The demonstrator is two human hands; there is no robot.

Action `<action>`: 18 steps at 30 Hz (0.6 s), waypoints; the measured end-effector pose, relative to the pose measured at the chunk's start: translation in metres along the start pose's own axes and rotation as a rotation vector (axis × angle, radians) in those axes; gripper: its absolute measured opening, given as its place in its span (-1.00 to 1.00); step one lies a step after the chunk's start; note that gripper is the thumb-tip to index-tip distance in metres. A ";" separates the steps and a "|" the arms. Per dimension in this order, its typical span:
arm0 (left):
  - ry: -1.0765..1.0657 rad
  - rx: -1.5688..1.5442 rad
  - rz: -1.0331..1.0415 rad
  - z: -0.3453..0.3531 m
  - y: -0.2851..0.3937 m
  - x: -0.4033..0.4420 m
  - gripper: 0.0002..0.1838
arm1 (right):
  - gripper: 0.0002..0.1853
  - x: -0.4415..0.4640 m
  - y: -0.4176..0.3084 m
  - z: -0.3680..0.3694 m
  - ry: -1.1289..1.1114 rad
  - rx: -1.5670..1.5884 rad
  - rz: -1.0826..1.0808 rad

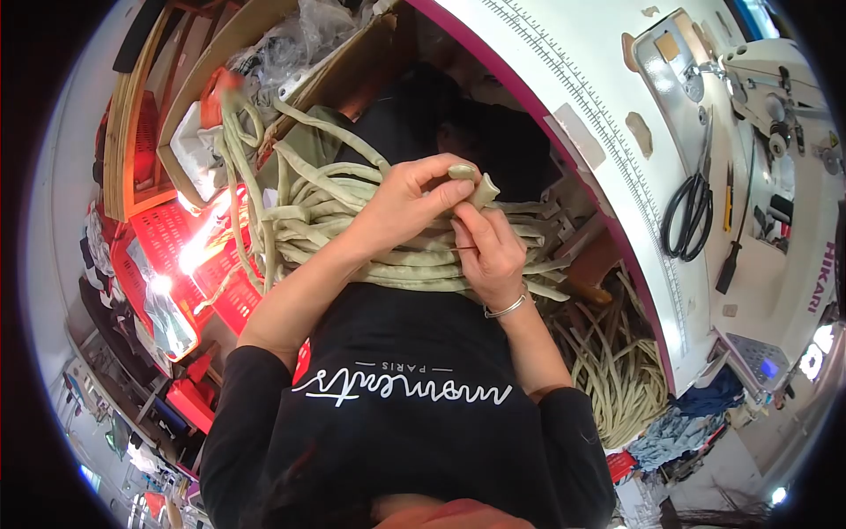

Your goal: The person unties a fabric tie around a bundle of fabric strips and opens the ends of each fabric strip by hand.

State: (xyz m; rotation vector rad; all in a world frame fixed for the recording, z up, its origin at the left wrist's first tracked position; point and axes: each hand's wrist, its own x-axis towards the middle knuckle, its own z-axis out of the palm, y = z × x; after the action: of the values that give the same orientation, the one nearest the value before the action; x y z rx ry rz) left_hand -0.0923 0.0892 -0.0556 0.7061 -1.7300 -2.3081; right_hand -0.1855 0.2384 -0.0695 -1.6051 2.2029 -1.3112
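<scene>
Head view: left hand [423,196] and right hand [492,251] pinch pale strip ends [485,190] mid-frame, fingers partly covering them — strip bundle [322,220] beneath, red crate [161,236] at left, white table [608,40] with scissors [697,182] at right.

You hold two pale green tube ends [485,191] up, close together. Your other tubes [330,189], long, soft and wrinkled, lie heaped crosswise in front of you, some drooping at your left.

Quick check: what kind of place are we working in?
Probably a sewing workshop: a sewing machine marked HIKARI, black-handled scissors on a ruler-marked worktable, and a heap of pale fabric-like strips.
</scene>
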 end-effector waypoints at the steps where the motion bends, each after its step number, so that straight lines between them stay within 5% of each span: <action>1: -0.016 -0.062 -0.045 0.001 0.001 -0.001 -0.79 | -0.65 0.000 -0.001 0.000 -0.003 -0.003 0.005; 6: -0.079 -0.387 -0.227 0.001 0.006 -0.003 -0.80 | -0.66 0.003 -0.002 0.002 -0.005 0.023 -0.018; 13: -0.018 -0.223 -0.104 0.001 0.000 -0.002 -0.88 | -0.68 0.001 0.000 0.001 0.044 0.125 0.041; 18: 0.058 -0.036 -0.026 -0.005 -0.002 -0.002 -0.92 | -0.87 -0.003 0.000 -0.010 0.135 0.345 0.475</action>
State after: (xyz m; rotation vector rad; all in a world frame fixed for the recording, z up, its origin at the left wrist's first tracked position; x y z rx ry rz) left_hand -0.0881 0.0861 -0.0576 0.7853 -1.6602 -2.3057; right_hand -0.1899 0.2462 -0.0646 -0.8305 2.0947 -1.5619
